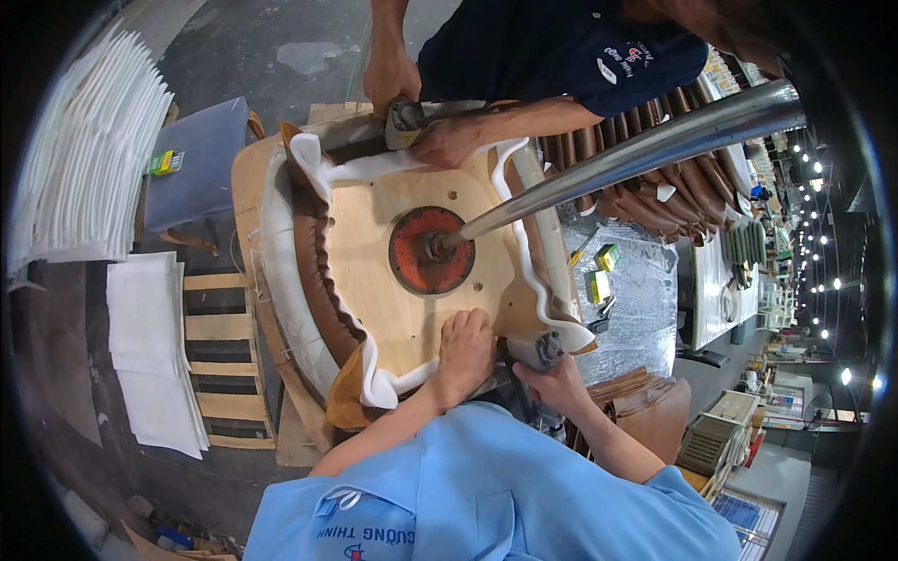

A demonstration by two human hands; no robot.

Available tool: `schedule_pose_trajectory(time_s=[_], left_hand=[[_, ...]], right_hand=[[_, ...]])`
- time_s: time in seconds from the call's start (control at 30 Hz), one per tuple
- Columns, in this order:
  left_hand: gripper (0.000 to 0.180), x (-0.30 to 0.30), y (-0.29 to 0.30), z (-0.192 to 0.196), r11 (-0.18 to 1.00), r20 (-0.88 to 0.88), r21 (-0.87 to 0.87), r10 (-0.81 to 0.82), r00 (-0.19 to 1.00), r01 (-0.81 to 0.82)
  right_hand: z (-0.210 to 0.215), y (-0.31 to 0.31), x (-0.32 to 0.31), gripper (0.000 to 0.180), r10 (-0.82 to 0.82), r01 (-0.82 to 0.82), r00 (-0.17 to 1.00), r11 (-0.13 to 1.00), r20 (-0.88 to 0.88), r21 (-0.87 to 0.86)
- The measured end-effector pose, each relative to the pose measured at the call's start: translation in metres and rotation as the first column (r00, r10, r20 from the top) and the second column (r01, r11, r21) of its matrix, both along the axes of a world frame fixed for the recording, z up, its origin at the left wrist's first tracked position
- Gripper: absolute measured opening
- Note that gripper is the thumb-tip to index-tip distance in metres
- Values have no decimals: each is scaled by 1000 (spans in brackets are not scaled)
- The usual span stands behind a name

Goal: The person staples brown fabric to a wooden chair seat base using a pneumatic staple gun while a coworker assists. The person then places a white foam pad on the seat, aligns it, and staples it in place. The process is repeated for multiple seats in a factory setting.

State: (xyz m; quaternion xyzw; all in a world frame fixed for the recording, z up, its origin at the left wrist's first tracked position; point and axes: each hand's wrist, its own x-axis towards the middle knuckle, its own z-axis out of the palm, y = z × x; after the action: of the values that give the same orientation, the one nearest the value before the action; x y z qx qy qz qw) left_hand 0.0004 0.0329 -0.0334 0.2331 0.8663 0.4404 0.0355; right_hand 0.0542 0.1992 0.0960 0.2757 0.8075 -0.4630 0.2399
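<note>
An upturned seat with a plywood base (374, 280) lies in front of me, ringed by a brown leather-like cover (316, 271) and white padding (412, 379). My left hand (466, 351) is closed over the seat's near edge, fingertips on the plywood. The cover there is mostly hidden under the hand. My right hand (554, 381) grips a staple gun (535, 350), its nose at that near edge just right of my left hand. A red round pressing disc (432, 251) on a metal rod (636, 154) sits against the plywood's middle.
Across the seat, a co-worker's hands (447, 142) work with another staple gun (405, 122). White sheets (84, 159) are stacked at left beside a blue-topped stool (196, 168) and a wooden pallet (220, 327). Brown covers (655, 178) and a plastic-wrapped table (645, 280) with small boxes stand right.
</note>
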Motion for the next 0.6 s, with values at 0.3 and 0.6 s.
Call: schedule_pose_trajectory(time_s=[0.3, 0.6], left_hand=[[13, 0, 2, -4, 1000, -5, 28, 7, 1000, -7], [15, -8, -3, 4, 999, -40, -6, -34, 999, 34]], right_hand=[[-8, -1, -2, 31, 4, -5, 1000, 998, 19, 62], [-12, -4, -2, 34, 80, -75, 995, 993, -55, 94]])
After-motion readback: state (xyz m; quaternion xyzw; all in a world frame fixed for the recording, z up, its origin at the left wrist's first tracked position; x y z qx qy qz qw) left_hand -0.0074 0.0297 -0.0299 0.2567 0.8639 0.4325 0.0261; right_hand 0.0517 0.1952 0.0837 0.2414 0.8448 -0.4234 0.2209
